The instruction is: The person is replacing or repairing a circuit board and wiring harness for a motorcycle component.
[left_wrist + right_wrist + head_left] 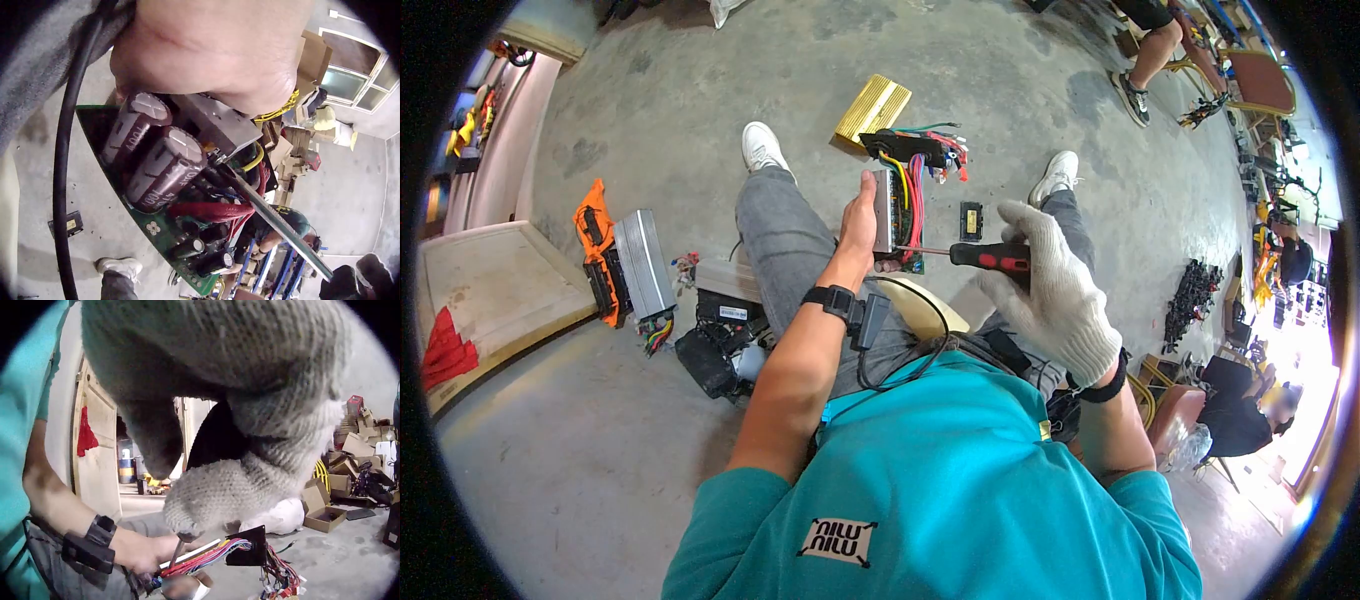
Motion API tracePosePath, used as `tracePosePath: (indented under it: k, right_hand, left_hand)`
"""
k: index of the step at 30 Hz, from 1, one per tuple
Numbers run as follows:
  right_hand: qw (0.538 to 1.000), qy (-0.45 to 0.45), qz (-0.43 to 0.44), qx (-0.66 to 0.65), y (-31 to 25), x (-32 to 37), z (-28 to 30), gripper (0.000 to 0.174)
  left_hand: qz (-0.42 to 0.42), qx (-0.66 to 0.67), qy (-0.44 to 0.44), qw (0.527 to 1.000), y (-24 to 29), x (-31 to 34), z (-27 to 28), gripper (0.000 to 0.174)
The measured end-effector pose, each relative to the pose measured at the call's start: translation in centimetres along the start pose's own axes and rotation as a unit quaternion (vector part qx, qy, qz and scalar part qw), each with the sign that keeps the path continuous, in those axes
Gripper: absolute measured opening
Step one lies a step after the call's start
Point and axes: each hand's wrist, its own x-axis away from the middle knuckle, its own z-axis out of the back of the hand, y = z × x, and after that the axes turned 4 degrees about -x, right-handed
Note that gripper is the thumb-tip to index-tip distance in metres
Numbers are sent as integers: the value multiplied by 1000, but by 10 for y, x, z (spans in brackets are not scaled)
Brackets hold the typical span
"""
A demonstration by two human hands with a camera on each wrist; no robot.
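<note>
My bare left hand (859, 225) grips a green circuit board (156, 240) along its metal side, between my legs. Two large brown capacitors (165, 169) stand on the board, below the hand in the left wrist view. Red, pink and yellow wires (916, 200) run from it to a black end plate (897, 149). My right hand (1055, 295), in a white knitted glove, holds a screwdriver (1005, 258) by its red and black handle. The shaft points left, its tip against the board's near part, close to the metal side.
Beyond the board lies a gold ribbed casing (875, 108). A small black module (971, 222) is on the concrete floor to its right. At left are a silver casing (643, 262), an orange object (595, 225) and a wooden panel (500, 265). Another person's leg (1157, 55) shows at upper right.
</note>
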Motion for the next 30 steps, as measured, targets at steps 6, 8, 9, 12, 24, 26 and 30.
tracePosePath:
  k: [6, 8, 9, 12, 24, 26, 30]
  right_hand:
    - [996, -42, -80, -17, 2, 1, 0, 49]
    - [994, -44, -102, -15, -1, 0, 0, 49]
    - [991, -45, -122, -13, -2, -1, -1, 50]
    - [1000, 8, 3, 10, -1, 2, -1, 47]
    - [1000, -8, 17, -6, 5, 3, 0, 48]
    - [1000, -9, 24, -5, 8, 4, -2, 48]
    - [991, -46, -123, -29, 3, 1, 0, 51]
  left_hand:
    - [5, 13, -6, 1000, 2, 1, -1, 68]
    - [3, 8, -6, 1000, 1, 1, -1, 68]
    - [-2, 2, -7, 1000, 2, 0, -1, 68]
    - [2, -3, 2, 1000, 3, 3, -2, 67]
    - [4, 0, 3, 1000, 0, 0, 0, 66]
    - [3, 8, 2, 1000, 2, 2, -3, 66]
    - [5, 0, 4, 1000, 2, 1, -1, 66]
